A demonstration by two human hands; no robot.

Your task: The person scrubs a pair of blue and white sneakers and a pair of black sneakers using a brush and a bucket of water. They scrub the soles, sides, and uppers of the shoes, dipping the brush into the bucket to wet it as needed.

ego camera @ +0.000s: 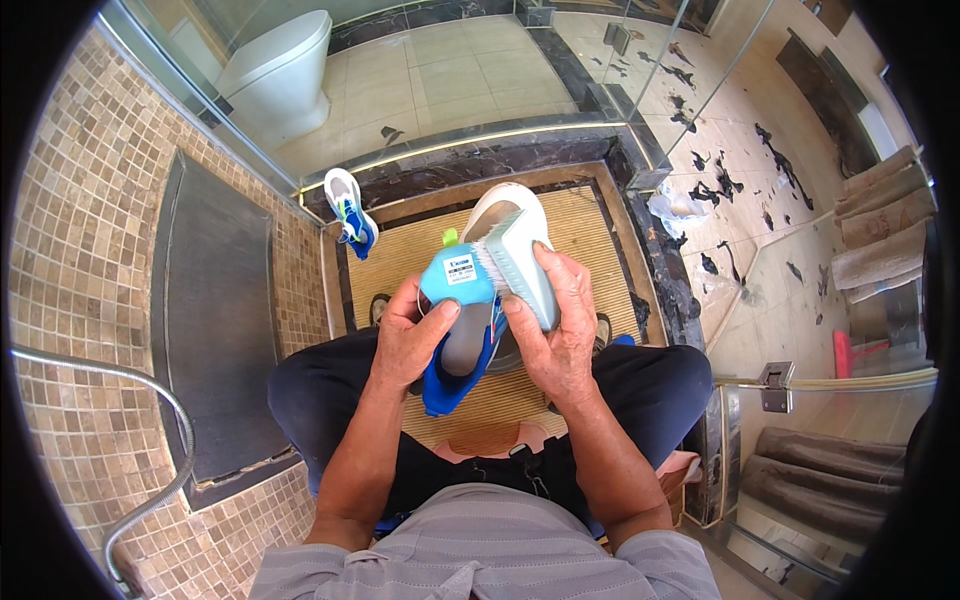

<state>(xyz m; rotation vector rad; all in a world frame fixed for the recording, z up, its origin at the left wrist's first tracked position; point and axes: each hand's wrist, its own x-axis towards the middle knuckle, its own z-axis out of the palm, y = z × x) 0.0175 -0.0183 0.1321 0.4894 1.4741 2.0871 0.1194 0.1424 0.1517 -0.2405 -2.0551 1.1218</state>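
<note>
My left hand [409,334] grips a blue, white and grey sneaker [459,382] by its light-blue tongue [469,289], which is folded out and bears a printed label. The shoe's white toe points away from me, and its blue heel faces my lap. In my right hand [561,337] is a pale green scrub brush [529,270], tilted on its side. Its white bristles touch the right edge of the tongue. Farther off to the left, a matching sneaker [351,214] rests near the corner by the glass panel.
A ribbed tan mat [600,225] lies under the work, bordered by a dark marble curb [480,161]. Beyond stand glass panels and a white toilet [281,71]. Black scraps [724,180] litter the floor at right. A metal shower hose [176,416] curves at left.
</note>
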